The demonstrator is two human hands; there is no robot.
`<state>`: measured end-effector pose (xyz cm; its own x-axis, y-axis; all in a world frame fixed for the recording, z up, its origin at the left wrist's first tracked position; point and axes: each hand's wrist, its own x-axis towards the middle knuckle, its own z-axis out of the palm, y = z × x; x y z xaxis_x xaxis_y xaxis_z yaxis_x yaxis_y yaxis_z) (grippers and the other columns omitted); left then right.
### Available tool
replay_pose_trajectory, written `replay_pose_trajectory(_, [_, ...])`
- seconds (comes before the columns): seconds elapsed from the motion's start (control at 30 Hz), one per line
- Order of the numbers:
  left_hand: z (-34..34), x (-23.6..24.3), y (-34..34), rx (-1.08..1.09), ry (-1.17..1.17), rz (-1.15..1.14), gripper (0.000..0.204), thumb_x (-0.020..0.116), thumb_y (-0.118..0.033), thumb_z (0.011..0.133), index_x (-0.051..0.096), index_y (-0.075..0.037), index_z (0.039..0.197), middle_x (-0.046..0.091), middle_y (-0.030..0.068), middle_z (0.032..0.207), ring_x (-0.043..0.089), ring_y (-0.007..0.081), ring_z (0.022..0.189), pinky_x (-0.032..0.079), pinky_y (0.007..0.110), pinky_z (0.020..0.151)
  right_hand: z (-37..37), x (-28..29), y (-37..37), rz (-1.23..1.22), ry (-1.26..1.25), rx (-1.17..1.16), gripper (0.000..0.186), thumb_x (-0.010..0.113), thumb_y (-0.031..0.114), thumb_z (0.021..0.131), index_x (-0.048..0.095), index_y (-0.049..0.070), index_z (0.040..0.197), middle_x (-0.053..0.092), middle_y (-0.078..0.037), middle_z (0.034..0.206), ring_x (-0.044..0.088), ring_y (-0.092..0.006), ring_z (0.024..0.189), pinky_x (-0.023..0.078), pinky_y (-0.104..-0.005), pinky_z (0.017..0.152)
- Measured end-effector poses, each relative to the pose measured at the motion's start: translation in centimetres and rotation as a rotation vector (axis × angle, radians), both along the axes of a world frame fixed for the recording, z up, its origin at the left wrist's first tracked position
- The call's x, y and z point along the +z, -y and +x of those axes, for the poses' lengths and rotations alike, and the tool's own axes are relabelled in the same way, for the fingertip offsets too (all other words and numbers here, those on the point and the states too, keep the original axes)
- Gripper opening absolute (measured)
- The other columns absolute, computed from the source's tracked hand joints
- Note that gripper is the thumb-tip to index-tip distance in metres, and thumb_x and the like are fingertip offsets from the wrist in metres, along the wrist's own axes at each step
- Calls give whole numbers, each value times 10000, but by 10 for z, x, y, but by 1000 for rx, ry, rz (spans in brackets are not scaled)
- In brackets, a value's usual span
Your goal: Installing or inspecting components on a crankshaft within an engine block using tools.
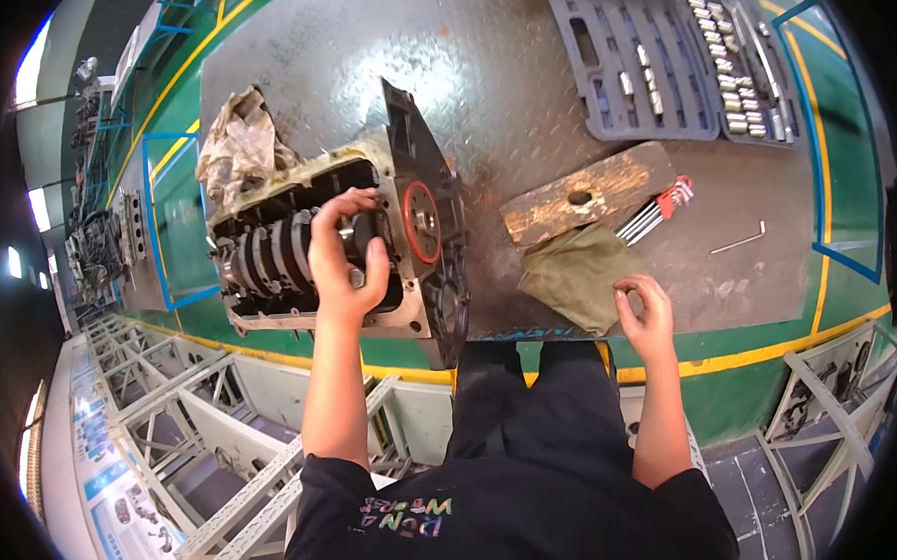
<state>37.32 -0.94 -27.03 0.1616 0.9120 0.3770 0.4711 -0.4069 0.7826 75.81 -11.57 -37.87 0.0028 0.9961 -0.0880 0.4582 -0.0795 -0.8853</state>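
My left hand (pixel 349 249) is curved over the crankshaft (pixel 285 253) near one end, thumb and fingers on either side of a dark part. The crankshaft lies in the open underside of an engine block (pixel 400 317), which rests on its side on the metal table. A red-ringed round seal (pixel 422 223) faces right on the block's end. My right hand (pixel 650 316) hovers by the edge of an olive cloth (pixel 584 277), fingers loosely curled and thumb apart. I see nothing held in it.
A worn wooden block (pixel 590 192) with a hole lies behind the cloth, beside hex keys in a red holder (pixel 677 197). A single hex key (pixel 739 239) lies to the right. An open socket set case (pixel 650 91) is far right. A crumpled dirty rag (pixel 242 144) sits behind the engine block.
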Motion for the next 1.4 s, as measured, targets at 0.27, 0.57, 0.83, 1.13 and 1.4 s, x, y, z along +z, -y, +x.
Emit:
replay_pose_trajectory(0.27, [4,-5,6,136,56,-58,588,403,33,660,384,48,1247,568,228,1088,605,392,1122,346,561,1116,-101,-17,-17,-5,-380,389,126,693,10,795,658,41,912,665,-98,909,638,-282,879,491,-360,796])
replay_pose_trajectory(0.57, [-3,-10,4,99,-27,18,542,439,-60,729,383,40,1259,545,235,1076,591,401,1088,350,592,1092,-126,-42,-11,-113,-513,385,194,743,125,776,648,61,933,643,-85,911,620,-291,862,458,-383,777])
replay_pose_trajectory(0.83, [13,-13,4,163,-40,54,474,395,-64,733,380,22,1198,543,226,1025,613,390,1022,390,585,1052,-154,-53,-15,-94,-507,389,188,751,122,762,648,65,908,646,-85,876,631,-282,833,465,-374,753])
replay_pose_trajectory(1.13, [-1,-3,2,49,-96,-3,473,594,-174,847,369,8,1221,550,216,1064,619,391,1050,372,582,1068,-180,-18,-37,20,-614,388,330,781,161,732,640,71,1017,634,-104,1018,605,-309,899,483,-387,799])
replay_pose_trajectory(1.4, [-7,-10,-2,75,67,-13,461,610,-173,816,372,-14,1177,525,221,1084,594,369,1049,369,577,1064,-164,-7,-61,51,-558,400,432,819,177,687,635,44,1055,620,-128,1069,599,-325,967,483,-416,872])
